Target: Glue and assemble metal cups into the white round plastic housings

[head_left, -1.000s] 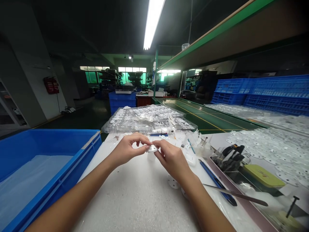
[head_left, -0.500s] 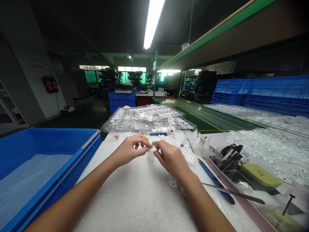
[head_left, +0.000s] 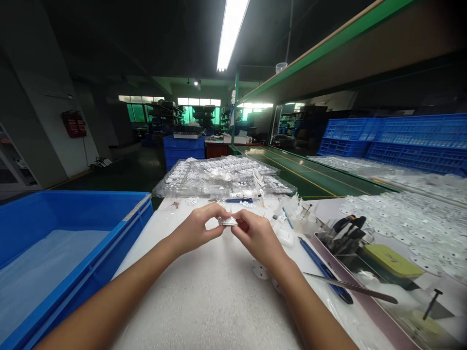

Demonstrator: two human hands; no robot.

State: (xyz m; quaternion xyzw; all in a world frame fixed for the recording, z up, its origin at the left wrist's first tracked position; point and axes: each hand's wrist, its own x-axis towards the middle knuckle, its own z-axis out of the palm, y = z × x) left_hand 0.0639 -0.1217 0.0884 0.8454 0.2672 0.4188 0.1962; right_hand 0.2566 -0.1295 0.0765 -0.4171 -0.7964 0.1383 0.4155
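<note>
We hold a small white disc [head_left: 228, 221] pinched between the fingertips of our left hand [head_left: 197, 227] and our right hand [head_left: 255, 236], both closed on its edges just above the white tabletop [head_left: 204, 296]. Below and behind the hands, toward us, the tabletop lies bare and gives the widest room to move. To the left of the left hand, near the forearm, the rim of the blue crate [head_left: 120, 233] marks the table's edge. Ahead of both hands, past a short strip of table, sit the clear blister trays [head_left: 222, 180] filled with small white parts, with a blue pen [head_left: 239, 200] lying at their near edge. To the right of the right hand room is tight: a blue knife [head_left: 323, 267] and long tweezers [head_left: 350, 288] lie close by the forearm, and a tool tray [head_left: 365, 253] sits beyond them. A loose white disc [head_left: 260, 270] rests under the right wrist.

Against the picture half a second ago, the hands have drawn closer together, and the disc sits a little nearer the left fingertips, turned more edge-on.
</note>
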